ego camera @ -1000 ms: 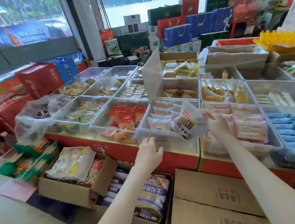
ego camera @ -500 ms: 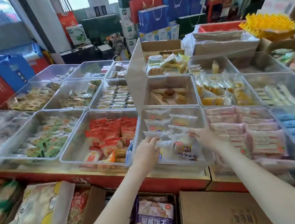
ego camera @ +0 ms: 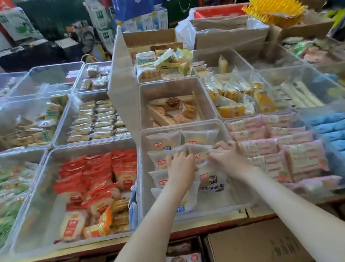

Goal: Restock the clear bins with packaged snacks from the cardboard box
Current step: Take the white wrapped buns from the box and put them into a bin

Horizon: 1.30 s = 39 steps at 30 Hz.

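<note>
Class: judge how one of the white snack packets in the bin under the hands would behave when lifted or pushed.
Likely light: each packet looks like a puffy film pillow. The wrapper crumples under the right hand, so it is probably floppy, not stiff. Its glossy film may slide easily on the smooth bin; lying flat, it shouldn't roll.

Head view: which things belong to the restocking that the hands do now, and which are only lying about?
In the job: left hand and right hand, both gripping white snack packets; the clear bin that holds them.
Lying about: red packets, pink packets, blue packets, yellow tray, blue gift bag.
</note>
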Motion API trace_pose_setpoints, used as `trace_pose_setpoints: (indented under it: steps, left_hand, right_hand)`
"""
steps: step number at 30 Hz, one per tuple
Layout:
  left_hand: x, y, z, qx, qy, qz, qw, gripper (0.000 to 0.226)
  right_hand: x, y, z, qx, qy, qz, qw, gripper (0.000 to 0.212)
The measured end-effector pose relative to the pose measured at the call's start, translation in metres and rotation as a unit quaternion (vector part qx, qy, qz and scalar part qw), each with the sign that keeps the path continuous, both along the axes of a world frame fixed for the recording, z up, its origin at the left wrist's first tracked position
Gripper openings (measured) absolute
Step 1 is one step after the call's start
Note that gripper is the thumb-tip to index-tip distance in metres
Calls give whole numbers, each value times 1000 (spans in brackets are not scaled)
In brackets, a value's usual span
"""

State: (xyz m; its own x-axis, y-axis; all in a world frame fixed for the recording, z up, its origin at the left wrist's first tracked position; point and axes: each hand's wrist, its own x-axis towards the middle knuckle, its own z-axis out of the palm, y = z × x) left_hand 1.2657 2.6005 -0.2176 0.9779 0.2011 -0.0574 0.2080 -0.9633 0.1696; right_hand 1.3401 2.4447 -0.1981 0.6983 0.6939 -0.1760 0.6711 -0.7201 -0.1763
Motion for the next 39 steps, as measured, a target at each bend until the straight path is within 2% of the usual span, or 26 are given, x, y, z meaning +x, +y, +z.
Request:
trace_pose_setpoints:
  steps: [1, 3, 6, 8, 11, 14, 15, 17, 22, 26, 29, 34, 39]
  left_hand:
    - [0, -1, 3, 2, -6, -7, 1000, 20]
    - [1, -3, 0, 4, -7, -17, 1000, 30]
    - [2, -2, -4, 6, -43, -61, 997, 23]
    - [5, -1, -1, 19, -74, -94, 993, 21]
    - [8, 3, 1, 44, -93, -79, 992, 31]
    - [5, 6, -3, 14, -88, -57, 994, 15]
    - [6, 5, -2, 9, -72, -41, 996, 17]
    - [10, 1, 3, -3, -59, -30, 998, 30]
    - [-2, -41, 34, -23, -59, -30, 998, 42]
    - [-24, -124, 59, -67, -94, -64, 991, 46]
    - [-35, -205, 79, -95, -107, -112, 983, 49]
    - [-53, -376, 122, -133, -146, -176, 964, 44]
    - [-61, -545, 150, -140, -163, -216, 953, 43]
  right_hand:
    - [-2, -1, 0, -13, -11, 16, 1000, 30]
    - [-9, -4, 0, -29, -21, 30, 999, 37]
    - [-20, -13, -8, -82, 15, 21, 996, 75]
    - [-25, -15, -15, -109, -16, 25, 994, 88]
    - [-22, -9, -11, -106, -68, 1, 992, 90]
    - [-19, -2, -7, -125, -101, 18, 987, 88]
    - [-18, -1, -9, -130, -110, 30, 985, 88]
    - [-18, -3, -13, -133, -113, 43, 984, 88]
    - [-35, -36, 6, -65, -93, 7, 993, 84]
    - [-49, -106, 45, 43, -96, -86, 991, 69]
    - [-60, -189, 80, 83, -119, -126, 981, 61]
    - [-99, -362, 114, 99, -150, -188, 966, 62]
    - [-135, -531, 126, 57, -171, -213, 960, 59]
